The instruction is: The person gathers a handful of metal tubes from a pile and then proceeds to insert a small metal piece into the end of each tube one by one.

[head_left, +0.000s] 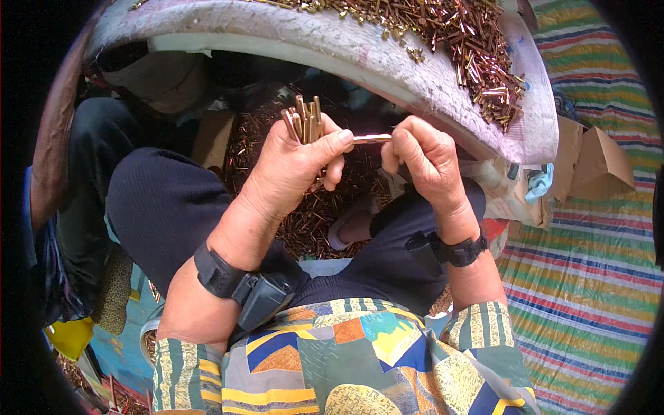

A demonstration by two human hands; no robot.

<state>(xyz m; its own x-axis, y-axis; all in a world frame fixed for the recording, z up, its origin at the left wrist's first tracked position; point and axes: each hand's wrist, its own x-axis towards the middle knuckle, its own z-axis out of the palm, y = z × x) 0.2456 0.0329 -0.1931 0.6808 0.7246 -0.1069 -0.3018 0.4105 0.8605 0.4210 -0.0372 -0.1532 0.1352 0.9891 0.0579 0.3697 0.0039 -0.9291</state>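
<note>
My left hand (pixel 280 169) is closed around a bundle of short, thin copper-gold metal tubes (pixel 303 121), whose ends stick up above the fingers. Between its thumb and fingertip it also pinches one shiny tube (pixel 372 139), lying level and pointing right. The far end of that tube meets the curled thumb and fingers of my right hand (pixel 429 155), which grip it; the exact end is hidden by them. Both hands hover above my lap, just short of the cloth-covered table (pixel 297 33).
Heaped on the table are many copper-coloured tubes (pixel 484 66) and small gold pieces (pixel 387 26). More tubes (pixel 304 218) cover the floor between my legs. A cardboard box (pixel 602 162) and light-blue cloth (pixel 540 182) sit right, by a striped sheet (pixel 588 270). Another person's dark-trousered leg (pixel 83 187) is left.
</note>
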